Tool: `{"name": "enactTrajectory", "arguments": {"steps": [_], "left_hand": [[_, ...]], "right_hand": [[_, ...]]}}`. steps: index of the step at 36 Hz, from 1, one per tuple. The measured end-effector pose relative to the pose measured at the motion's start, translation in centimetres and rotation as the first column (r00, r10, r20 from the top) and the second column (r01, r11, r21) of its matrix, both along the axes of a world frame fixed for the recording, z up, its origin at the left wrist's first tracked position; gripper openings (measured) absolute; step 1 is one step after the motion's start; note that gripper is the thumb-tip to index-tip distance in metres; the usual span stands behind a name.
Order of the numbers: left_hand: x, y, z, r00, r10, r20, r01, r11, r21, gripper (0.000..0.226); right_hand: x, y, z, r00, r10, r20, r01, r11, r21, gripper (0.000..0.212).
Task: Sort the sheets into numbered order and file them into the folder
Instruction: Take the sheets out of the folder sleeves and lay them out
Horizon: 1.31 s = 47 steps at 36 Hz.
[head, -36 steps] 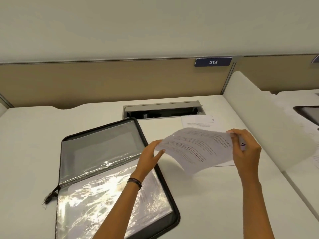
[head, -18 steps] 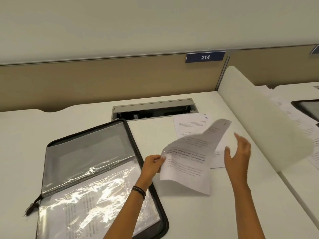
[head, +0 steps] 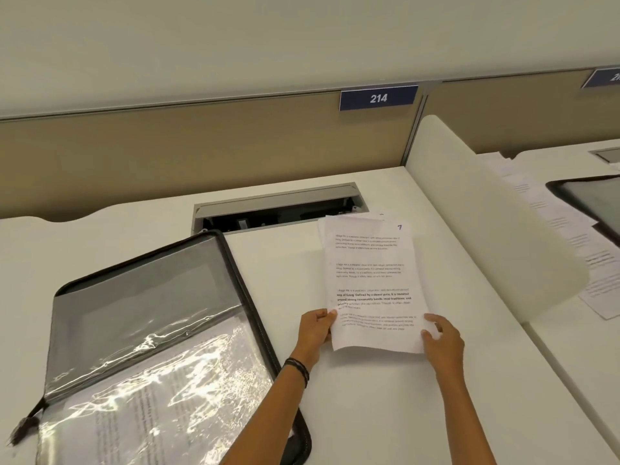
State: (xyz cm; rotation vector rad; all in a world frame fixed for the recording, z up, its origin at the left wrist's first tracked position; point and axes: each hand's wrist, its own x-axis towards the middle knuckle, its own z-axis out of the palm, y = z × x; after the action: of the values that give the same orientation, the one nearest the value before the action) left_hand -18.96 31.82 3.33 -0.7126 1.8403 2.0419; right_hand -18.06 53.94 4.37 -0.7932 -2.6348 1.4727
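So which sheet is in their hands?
The sheet marked 7, pinched near its bottom corners by the left hand and right hand. Other sheets lie beneath it, inside the folder, or on the next desk.

Open-plan office workstn, white desk [head: 385,414] w/ beige partition panel [head: 201,146], blue number plate "214" [head: 378,98], recessed cable port [head: 278,209], curved white divider [head: 486,229], adj. desk [head: 570,347] w/ papers
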Motion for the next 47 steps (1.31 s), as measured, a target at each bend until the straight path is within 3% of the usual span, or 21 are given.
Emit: {"name": "enactTrajectory", "arguments": {"steps": [9,17,22,27,29,31,34,37,39,42,47], "left_hand": [[0.7,-1.9,-0.1,0.998,-0.051,-0.033,0.047,0.995,-0.092,0.018],[3.5,-8.8,1.2,0.959,-0.100,-0.266,0.012,0.950,-0.313,0.022],[5.7,-13.8,1.0,0.928,-0.123,-0.352,-0.080,0.856,-0.510,0.022],[8.4,-18.2,-0.2,0.871,-0.348,-0.346,0.032,0.744,-0.668,0.021],[9.5,-19.6,-1.1,0.856,-0.427,-0.290,0.106,0.695,-0.711,0.045],[10.5,-20.6,-1.9,0.829,-0.515,-0.217,0.205,0.642,-0.739,0.054],[12.0,-21.3,-2.5,0.757,-0.645,-0.102,0.347,0.530,-0.774,0.071],[13.2,-21.5,-3.1,0.674,-0.737,0.037,0.432,0.353,-0.830,0.114],[14.0,-21.3,-3.2,0.619,-0.779,0.104,0.445,0.238,-0.863,0.126],[14.8,-21.1,-3.6,0.593,-0.797,0.113,0.407,0.176,-0.896,0.125],[14.9,-21.2,-4.1,0.623,-0.778,0.085,0.371,0.198,-0.907,0.104]], "right_hand": [[-2.1,1.0,0.1,0.998,-0.056,-0.036,0.056,0.998,-0.019,0.030],[-3.4,1.2,0.3,0.998,-0.045,-0.042,0.045,0.999,-0.002,0.031],[-3.9,1.1,0.1,0.998,-0.048,-0.046,0.048,0.999,0.011,0.031],[-3.6,0.7,-0.1,0.990,-0.040,-0.139,0.057,0.991,0.120,0.026],[-3.2,0.0,-0.2,0.982,-0.039,-0.182,0.080,0.971,0.223,0.025],[-2.7,-0.9,-0.2,0.979,-0.036,-0.201,0.091,0.959,0.270,0.025],[-1.7,-2.7,-0.4,0.960,0.052,-0.277,0.007,0.978,0.206,0.026],[-0.5,-5.0,-0.7,0.926,0.163,-0.341,-0.129,0.984,0.121,0.027],[0.2,-6.6,-0.7,0.910,0.236,-0.341,-0.228,0.972,0.064,0.028],[1.4,-9.0,-0.1,0.893,0.372,-0.254,-0.391,0.920,-0.030,0.028],[2.9,-12.1,0.6,0.759,0.644,-0.092,-0.651,0.750,-0.117,0.030]]}}
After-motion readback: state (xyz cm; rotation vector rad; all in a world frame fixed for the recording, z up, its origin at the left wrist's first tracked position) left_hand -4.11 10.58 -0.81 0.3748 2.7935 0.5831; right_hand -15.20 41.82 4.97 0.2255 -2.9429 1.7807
